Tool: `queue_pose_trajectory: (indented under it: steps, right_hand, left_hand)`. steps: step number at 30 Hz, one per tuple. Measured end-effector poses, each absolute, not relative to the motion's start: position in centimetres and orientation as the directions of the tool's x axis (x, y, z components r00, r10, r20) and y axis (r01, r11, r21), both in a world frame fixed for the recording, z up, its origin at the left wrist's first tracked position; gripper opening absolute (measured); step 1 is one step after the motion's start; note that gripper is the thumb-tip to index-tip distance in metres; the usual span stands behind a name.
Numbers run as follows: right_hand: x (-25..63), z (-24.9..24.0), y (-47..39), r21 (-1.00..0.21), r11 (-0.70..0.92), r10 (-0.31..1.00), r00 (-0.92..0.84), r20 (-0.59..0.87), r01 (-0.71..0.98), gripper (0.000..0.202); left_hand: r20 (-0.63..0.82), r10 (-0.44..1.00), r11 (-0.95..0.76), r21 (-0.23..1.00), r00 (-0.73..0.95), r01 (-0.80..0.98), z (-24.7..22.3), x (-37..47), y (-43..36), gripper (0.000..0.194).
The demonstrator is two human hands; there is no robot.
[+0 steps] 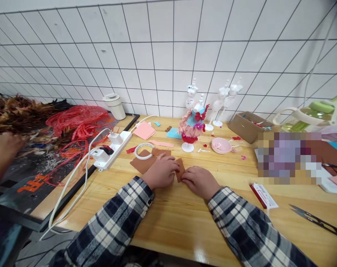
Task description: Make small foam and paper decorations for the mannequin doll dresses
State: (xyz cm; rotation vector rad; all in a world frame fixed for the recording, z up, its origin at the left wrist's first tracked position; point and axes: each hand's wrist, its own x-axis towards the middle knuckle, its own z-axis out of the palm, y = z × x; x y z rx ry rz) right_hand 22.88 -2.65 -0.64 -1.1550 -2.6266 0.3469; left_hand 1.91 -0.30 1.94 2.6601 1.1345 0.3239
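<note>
A small piece of brown paper [180, 170], folded or creased, stands between my hands above the wooden table. My left hand [162, 171] has its curled fingers against the left side of the piece. My right hand [199, 181] pinches its lower right edge between thumb and fingers. Larger brown sheets [143, 164] lie under and behind my left hand, with a roll of white tape [144, 151] on top. Beyond my hands, a mini dress form [192, 124] wears a blue, pink and red paper dress with bows.
Bare white dress forms [222, 97] stand by the tiled wall. A pink dish [222, 145], a cardboard box [247, 126], thread snips [318, 220] and a red-and-white packet [264, 196] are to the right. Left are a power strip [114, 150], its cables and another person's hand [6, 146].
</note>
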Motion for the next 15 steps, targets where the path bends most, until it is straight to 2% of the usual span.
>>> queue_pose_trajectory:
  steps: [3, 7, 9, 11, 13, 15]
  right_hand:
    - [23.0, -0.6, -2.7, -0.328, 0.636, 0.761, -0.637, 0.122, 0.698, 0.019]
    - [23.0, -0.6, -2.8, -0.284, 0.633, 0.769, -0.629, 0.115, 0.721, 0.019]
    - [23.0, -0.7, -2.9, -0.272, 0.633, 0.770, -0.624, 0.130, 0.725, 0.021]
    - [23.0, -0.8, -2.8, -0.314, 0.637, 0.766, -0.625, 0.151, 0.704, 0.019]
    - [23.2, -1.0, -2.6, -0.405, 0.624, 0.772, -0.606, 0.189, 0.669, 0.015]
    - [23.6, -1.2, -2.4, -0.495, 0.568, 0.817, -0.519, 0.249, 0.657, 0.014]
  left_hand:
    - [0.137, 0.728, -0.676, 0.308, 0.672, 0.669, 1.8, 1.8, -0.1, 0.033]
    - [0.206, 0.725, -0.686, 0.303, 0.657, 0.662, 2.1, 1.9, -0.4, 0.020]
    - [0.187, 0.706, -0.702, 0.309, 0.683, 0.642, 2.2, 2.1, -0.9, 0.016]
    - [0.137, 0.678, -0.720, 0.319, 0.722, 0.616, 2.0, 2.5, -1.3, 0.018]
    - [0.102, 0.671, -0.723, 0.308, 0.734, 0.618, 1.6, 2.9, -1.6, 0.020]
    - [0.094, 0.689, -0.713, 0.264, 0.718, 0.650, 1.2, 3.2, -1.5, 0.023]
